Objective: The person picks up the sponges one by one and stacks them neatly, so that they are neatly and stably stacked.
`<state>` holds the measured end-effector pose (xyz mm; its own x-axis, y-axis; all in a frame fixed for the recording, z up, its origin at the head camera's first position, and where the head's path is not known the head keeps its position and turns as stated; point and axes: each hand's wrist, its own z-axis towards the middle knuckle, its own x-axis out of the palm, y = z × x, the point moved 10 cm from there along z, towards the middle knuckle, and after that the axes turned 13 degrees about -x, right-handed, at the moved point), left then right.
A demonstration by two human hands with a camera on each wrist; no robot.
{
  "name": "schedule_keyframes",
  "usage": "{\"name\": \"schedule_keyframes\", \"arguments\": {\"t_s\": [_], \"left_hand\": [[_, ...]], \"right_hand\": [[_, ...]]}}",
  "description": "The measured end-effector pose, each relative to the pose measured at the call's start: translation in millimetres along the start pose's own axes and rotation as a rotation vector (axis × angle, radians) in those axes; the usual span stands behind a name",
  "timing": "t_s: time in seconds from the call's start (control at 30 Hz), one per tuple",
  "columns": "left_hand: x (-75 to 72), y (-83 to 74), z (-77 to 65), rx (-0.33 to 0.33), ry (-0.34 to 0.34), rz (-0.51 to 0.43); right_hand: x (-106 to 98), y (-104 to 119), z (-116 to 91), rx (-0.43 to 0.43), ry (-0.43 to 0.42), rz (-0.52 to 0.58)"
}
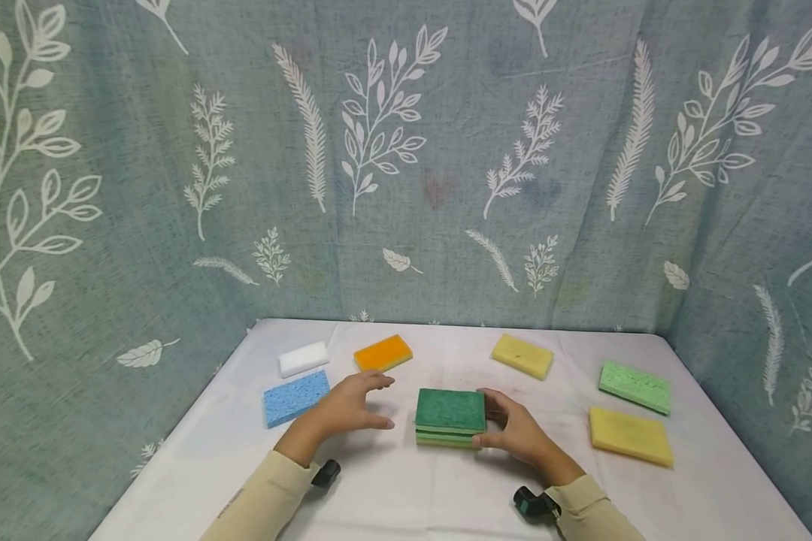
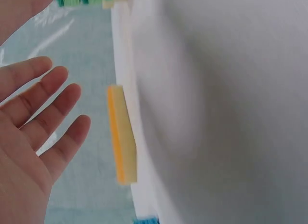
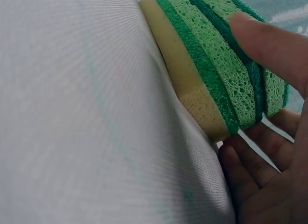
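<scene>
Three sponges lie in a neat stack at the middle of the table. Its bottom sponge is yellow with a green scouring layer; the two above are light green with dark green scouring faces. My right hand holds the stack at its right end, the thumb on the near side of the top sponge, the other fingers at the far side. My left hand hovers left of the stack, apart from it, fingers spread and holding nothing. Beyond it lies an orange-topped sponge, also in the left wrist view.
A blue sponge and a white sponge lie at the left. A pale yellow sponge sits at the back, with a light green sponge and a yellow sponge at the right. Patterned curtains surround the white-covered table.
</scene>
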<state>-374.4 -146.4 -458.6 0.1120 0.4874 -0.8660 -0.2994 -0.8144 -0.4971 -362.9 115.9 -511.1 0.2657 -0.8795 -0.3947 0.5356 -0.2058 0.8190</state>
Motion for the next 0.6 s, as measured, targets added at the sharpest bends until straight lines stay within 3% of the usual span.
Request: {"name": "schedule_keyframes", "arguments": {"t_s": [0.2, 0.4, 0.6], "left_hand": [[-14.7, 26.3, -7.0, -0.052, -0.052, -0.021], [-31.7, 58.1, -17.6, -0.162, -0.074, -0.004], [-48.1, 93.4, -29.3, -0.264, -0.092, 0.038]], "right_hand": [[-0.6, 16.1, 0.6, -0.018, -0.011, 0.034], [-2.0, 41.9, -0.9, -0.026, -0.003, 0.078], [-3.1, 40.3, 0.2, -0.018, -0.001, 0.095]]}}
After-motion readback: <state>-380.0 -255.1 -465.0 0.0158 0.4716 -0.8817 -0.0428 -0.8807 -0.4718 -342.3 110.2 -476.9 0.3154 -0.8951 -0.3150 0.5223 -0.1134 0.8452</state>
